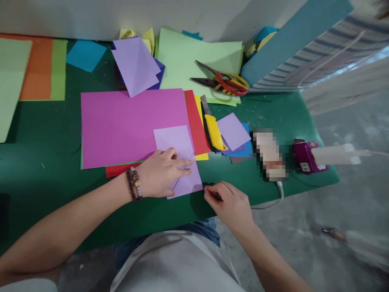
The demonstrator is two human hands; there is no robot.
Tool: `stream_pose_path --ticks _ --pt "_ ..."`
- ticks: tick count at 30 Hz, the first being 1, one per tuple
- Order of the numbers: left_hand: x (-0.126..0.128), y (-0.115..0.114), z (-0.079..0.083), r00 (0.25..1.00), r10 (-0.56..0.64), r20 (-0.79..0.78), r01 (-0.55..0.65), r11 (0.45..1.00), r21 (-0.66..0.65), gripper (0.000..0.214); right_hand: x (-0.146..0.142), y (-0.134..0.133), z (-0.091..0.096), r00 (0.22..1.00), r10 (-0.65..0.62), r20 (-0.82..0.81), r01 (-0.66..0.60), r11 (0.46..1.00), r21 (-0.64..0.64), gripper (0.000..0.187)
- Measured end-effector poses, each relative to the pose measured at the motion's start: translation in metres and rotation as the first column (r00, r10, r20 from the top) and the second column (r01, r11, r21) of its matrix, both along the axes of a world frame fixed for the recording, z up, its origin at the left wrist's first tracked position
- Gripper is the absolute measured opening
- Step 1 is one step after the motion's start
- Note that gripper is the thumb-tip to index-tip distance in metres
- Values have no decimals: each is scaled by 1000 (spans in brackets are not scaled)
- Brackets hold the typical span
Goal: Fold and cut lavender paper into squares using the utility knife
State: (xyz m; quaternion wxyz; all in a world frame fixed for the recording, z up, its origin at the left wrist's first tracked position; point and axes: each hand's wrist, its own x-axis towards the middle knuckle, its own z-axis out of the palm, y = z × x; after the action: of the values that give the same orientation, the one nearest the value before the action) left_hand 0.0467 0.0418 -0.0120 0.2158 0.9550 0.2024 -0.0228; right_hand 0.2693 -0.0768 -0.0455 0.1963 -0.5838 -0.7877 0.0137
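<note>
A lilac sheet of paper point(172, 138) lies at the table's front, its upper part over a magenta sheet point(127, 121). A crease or folded edge shows on the lilac sheet, partly covered by my fingers. My left hand point(162, 172), with a beaded bracelet at the wrist, rests on the lilac sheet with its fingers spread. Just beside the sheet's lower right corner is my right hand point(227, 200), its fingers curled and thumb pressed to them. Whatever those fingers hold, if anything, is hidden.
A yellow-handled cutter point(214, 132) lies right of the stacked sheets, near scissors point(223, 81) on pale green paper point(179, 61). Small lilac paper point(234, 132), a pixelated phone point(270, 154) with a cable and a purple power socket point(308, 156) are rightward. A blue box point(291, 44) stands behind.
</note>
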Motion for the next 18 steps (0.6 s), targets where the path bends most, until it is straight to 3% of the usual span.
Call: stream_pose_path --ticks 6,18 --pt "-1 0 -1 1000 -5 -11 5 1000 6 62 -3 -2 -4 1000 20 -15 -20 1000 19 16" --pt "-1 -2 1 1000 -8 -6 8 1000 19 61 -38 -2 -8 986 137 -89 -137 991 10 17"
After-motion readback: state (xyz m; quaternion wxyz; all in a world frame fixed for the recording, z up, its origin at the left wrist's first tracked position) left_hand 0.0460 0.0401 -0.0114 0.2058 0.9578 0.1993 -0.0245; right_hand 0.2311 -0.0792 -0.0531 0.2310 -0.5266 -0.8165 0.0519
